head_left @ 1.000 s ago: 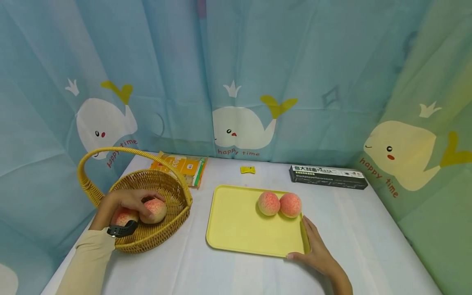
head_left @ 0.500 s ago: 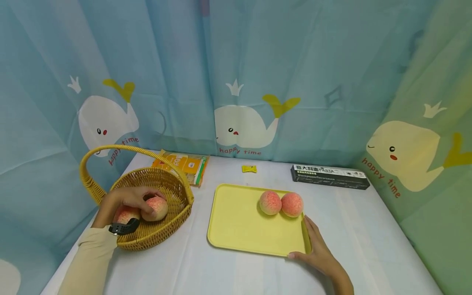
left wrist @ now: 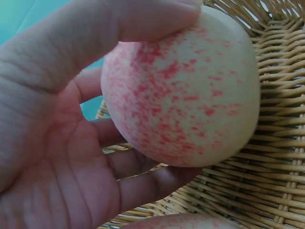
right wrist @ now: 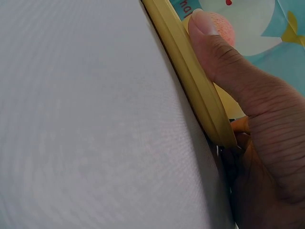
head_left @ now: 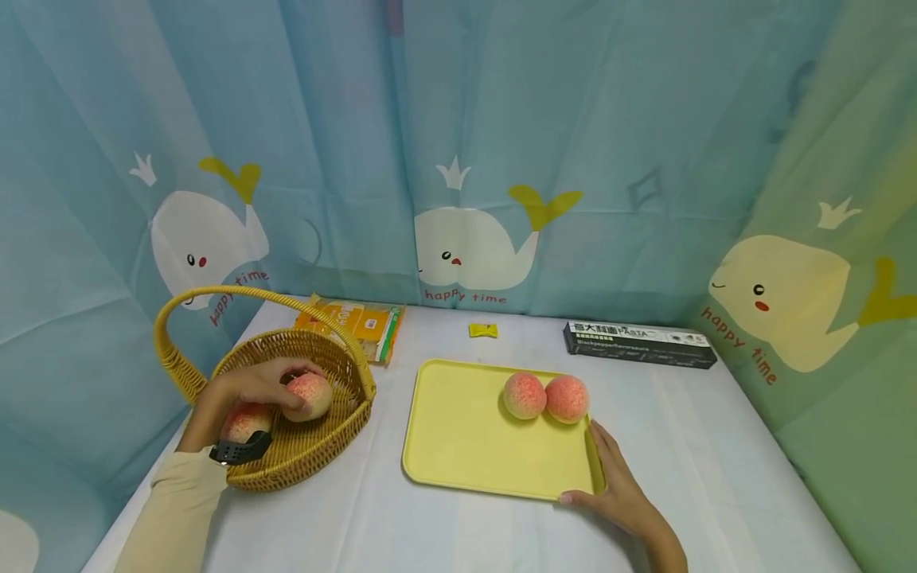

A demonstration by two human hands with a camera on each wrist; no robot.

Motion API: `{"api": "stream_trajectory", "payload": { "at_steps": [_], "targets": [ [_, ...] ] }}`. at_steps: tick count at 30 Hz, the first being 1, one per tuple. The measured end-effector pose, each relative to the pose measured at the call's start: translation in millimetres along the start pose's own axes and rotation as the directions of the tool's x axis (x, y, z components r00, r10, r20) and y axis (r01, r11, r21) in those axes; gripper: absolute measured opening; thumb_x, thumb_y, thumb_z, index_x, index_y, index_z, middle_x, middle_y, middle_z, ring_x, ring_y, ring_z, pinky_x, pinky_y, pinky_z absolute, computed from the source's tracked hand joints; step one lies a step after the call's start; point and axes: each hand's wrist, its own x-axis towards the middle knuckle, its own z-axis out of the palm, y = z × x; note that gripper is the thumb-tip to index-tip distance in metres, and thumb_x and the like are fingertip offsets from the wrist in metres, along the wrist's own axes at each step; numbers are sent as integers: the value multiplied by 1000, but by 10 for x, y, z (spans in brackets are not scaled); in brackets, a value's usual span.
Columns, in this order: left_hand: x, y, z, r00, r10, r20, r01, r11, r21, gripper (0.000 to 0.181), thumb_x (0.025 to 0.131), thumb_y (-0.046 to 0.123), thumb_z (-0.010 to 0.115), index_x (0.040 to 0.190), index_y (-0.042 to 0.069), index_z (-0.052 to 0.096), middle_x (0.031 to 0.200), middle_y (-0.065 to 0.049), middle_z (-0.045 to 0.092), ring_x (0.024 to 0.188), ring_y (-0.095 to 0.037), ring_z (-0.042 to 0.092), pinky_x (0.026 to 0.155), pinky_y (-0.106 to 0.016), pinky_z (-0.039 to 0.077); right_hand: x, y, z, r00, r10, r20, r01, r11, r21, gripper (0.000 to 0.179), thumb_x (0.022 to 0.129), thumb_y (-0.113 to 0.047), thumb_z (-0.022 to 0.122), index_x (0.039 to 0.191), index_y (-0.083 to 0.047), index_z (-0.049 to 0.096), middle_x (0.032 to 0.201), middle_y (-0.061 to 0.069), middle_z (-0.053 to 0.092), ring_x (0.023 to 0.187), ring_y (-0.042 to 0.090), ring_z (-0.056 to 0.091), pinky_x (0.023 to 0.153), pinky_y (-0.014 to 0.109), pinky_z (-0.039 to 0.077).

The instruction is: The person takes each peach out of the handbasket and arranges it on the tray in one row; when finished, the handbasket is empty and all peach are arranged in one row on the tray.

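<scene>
My left hand (head_left: 261, 383) reaches into a wicker basket (head_left: 325, 446) and grips a pink-speckled peach (head_left: 314, 396). The left wrist view shows the thumb over this peach (left wrist: 186, 100) and the fingers curled behind and under it. A second peach (head_left: 246, 423) lies in the basket beneath my wrist, partly covered. On a yellow tray (head_left: 458, 430), two touching peaches, a left one (head_left: 524, 395) and a right one (head_left: 567, 399), sit by the far right corner. My right hand (head_left: 622, 493) holds the tray's near right corner, thumb on the front rim (right wrist: 202, 90), fingers along the right side.
The basket's tall handle (head_left: 261, 293) arches over my left hand. Behind the basket lies an orange food packet (head_left: 358, 326). A small yellow wrapped packet (head_left: 483, 329) and a black pasta box (head_left: 640, 344) lie beyond the tray. A whale-print curtain (head_left: 466, 159) encloses the white table.
The gripped peach has shifted slightly to the right and up within the basket, along with my left hand. My right hand keeps its place at the tray corner.
</scene>
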Motion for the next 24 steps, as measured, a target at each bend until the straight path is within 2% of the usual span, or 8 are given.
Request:
{"api": "stream_trajectory", "payload": {
  "at_steps": [6, 9, 12, 16, 21, 24],
  "targets": [
    [-37, 36, -3, 996, 70, -63, -67, 996, 52, 52, 84, 21, 76, 128, 2, 57, 120, -16, 61, 97, -16, 58, 79, -29, 52, -8, 24, 2, 1000, -10, -4, 10, 1000, 6, 125, 63, -26, 91, 154, 3, 12, 155, 33, 12, 139, 59, 15, 104, 74, 20],
    [-67, 46, -10, 994, 74, -85, -67, 994, 81, 51, 84, 22, 76, 128, 4, 57, 119, -15, 61, 95, -14, 58, 79, -28, 51, -1, 27, 0, 1000, -10, -1, 10, 1000, 10, 125, 63, -27, 91, 154, 3, 11, 156, 33, 11, 139, 58, 15, 104, 74, 20],
    [-99, 28, 1, 993, 75, -87, -69, 995, 70, 51, 84, 22, 76, 127, 4, 56, 117, -15, 61, 94, -14, 58, 79, -28, 51, 0, 28, 3, 1000, -12, 3, 12, 1000, 9, 125, 63, -28, 91, 154, 3, 11, 156, 32, 11, 139, 58, 15, 104, 74, 20],
    [-131, 25, 28, 991, 105, -88, -102, 994, 33, 51, 86, 20, 75, 129, 3, 54, 117, -15, 61, 94, -12, 59, 80, -27, 52, -3, 29, -4, 1000, -19, 1, 19, 1000, 13, 125, 63, -26, 91, 154, 3, 11, 156, 32, 11, 139, 59, 15, 104, 75, 20],
    [-165, 80, 54, 980, 167, -108, -163, 986, 39, 47, 89, 18, 71, 130, 4, 54, 117, -14, 61, 96, -8, 59, 83, -26, 51, 0, 14, -8, 1000, -16, 4, 16, 1000, 16, 124, 64, -26, 91, 155, 2, 11, 156, 32, 11, 140, 58, 14, 104, 75, 20],
    [-172, 144, 79, 977, 184, -110, -181, 983, 32, 45, 89, 18, 70, 130, 6, 54, 117, -12, 61, 97, -8, 58, 83, -27, 51, -4, 9, -4, 1000, -16, 3, 16, 1000, 16, 124, 64, -26, 91, 155, 2, 11, 156, 31, 11, 140, 58, 15, 104, 75, 20]
  ]
}}
